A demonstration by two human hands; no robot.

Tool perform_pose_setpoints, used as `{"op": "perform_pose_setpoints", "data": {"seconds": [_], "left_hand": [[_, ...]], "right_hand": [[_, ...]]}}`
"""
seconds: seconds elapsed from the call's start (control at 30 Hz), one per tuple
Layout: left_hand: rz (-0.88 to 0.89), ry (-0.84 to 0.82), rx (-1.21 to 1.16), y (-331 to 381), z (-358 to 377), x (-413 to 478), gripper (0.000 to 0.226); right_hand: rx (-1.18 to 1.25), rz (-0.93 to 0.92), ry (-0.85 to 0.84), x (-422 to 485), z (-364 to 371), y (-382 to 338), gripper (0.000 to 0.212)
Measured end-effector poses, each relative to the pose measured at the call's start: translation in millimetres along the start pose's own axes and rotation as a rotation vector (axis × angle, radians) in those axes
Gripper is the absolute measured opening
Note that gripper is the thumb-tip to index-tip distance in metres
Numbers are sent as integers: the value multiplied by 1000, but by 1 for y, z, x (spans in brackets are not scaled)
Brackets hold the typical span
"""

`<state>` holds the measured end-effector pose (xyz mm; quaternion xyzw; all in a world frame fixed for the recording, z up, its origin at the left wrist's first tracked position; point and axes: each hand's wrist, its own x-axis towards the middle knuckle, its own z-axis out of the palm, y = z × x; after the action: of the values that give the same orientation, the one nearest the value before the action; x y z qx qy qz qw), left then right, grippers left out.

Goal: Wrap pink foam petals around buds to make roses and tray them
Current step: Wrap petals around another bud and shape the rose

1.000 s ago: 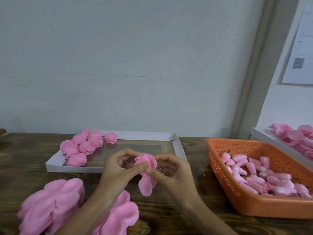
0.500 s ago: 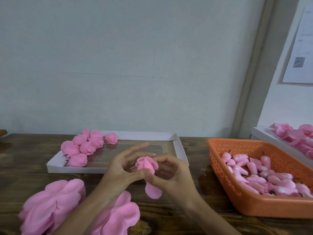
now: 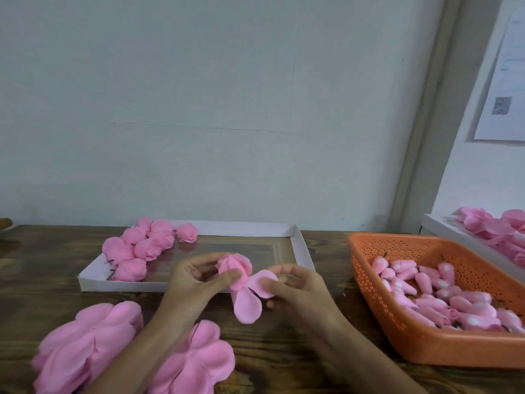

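Half-wrapped rose (image 3: 234, 265) mid-frame, raised above table (image 3: 284, 362), just before near rim of white tray (image 3: 301, 251). Left hand (image 3: 196, 280): fingers curled, pinching rose base, head pointing up and away. Right hand (image 3: 295, 291): thumb and fingers pinching unwrapped petal (image 3: 265, 282) splayed rightward. Second loose petal (image 3: 245, 305) hanging down. Right hand nearer for next wrap, probably leftward round bud. Finished roses (image 3: 142, 245) at tray's far-left end. Orange basket (image 3: 426, 348) right; petal stacks (image 3: 85, 345) near left. Dark wood surface, pale wall.
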<state>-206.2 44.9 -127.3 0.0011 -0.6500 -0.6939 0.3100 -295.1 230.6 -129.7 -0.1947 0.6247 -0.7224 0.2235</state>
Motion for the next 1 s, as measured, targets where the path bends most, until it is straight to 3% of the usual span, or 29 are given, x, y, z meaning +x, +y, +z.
{"op": "perform_pose_setpoints", "data": {"seconds": [0.1, 0.23, 0.37, 0.5, 0.6, 0.73, 0.9, 1.0], "left_hand": [[12, -29, 36, 0, 1, -1, 29], [48, -174, 116, 5, 5, -5, 28], [77, -177, 152, 8, 8, -7, 24], [94, -119, 141, 9, 5, -7, 21], [78, -31, 90, 7, 8, -7, 20], [12, 9, 20, 2, 15, -11, 21], [0, -15, 20, 2, 19, -13, 38], [-15, -151, -8, 5, 12, -10, 50]], "right_hand": [[30, -49, 67, -3, 0, -8, 18], [-120, -233, 133, -9, 8, -12, 12], [-106, -366, 56, -15, 16, -12, 3], [-84, -435, -15, -17, 18, -11, 7], [-161, -483, -73, -20, 20, -7, 28], [-265, -514, 14, -25, 29, 6, 38], [-272, -580, 93, -26, 30, 8, 34], [-231, -573, 59, -24, 28, 5, 35]]}}
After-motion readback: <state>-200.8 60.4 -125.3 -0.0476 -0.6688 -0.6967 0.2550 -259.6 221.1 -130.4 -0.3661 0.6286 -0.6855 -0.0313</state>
